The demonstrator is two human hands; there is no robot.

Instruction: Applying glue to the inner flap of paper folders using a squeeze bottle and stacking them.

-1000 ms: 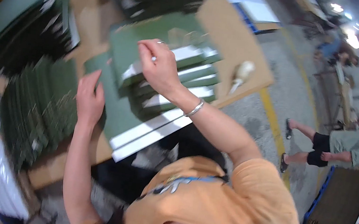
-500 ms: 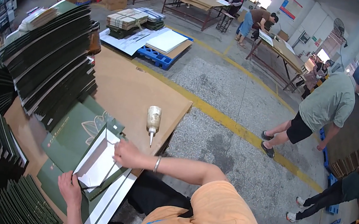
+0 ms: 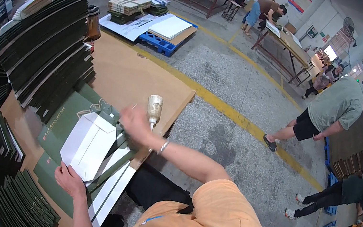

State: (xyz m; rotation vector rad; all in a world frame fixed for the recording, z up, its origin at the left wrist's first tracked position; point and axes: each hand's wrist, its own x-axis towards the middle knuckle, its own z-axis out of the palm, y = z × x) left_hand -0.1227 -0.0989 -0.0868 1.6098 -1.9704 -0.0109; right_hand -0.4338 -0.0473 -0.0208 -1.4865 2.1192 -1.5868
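Observation:
A green paper bag (image 3: 53, 132) with gold print lies on the table before me. Its white folded bottom (image 3: 90, 143) faces up as a long panel with angled corners. My left hand (image 3: 70, 181) grips the near left corner of that white panel, thumb and fingers closed at its edge. Over the panel's far right end is my right hand (image 3: 135, 124), lifted and smeared by motion, so its fingers are unclear. Just beyond it lies a cloudy squeeze bottle (image 3: 155, 108), nozzle toward me and partly hidden behind my wrist.
Tall leaning stacks of dark green bags (image 3: 39, 49) fill the table's left side, with more bags (image 3: 25, 200) nearer me. A brown jar (image 3: 93, 22) stands behind them. Past the brown tabletop (image 3: 126, 67), a blue pallet (image 3: 167, 45) holds paper. People stand across the aisle.
My right hand has risen away from the bag's white opening toward the bottle. The bottom now shows as a flat white panel instead of an open box shape. My left hand has shifted slightly leftward.

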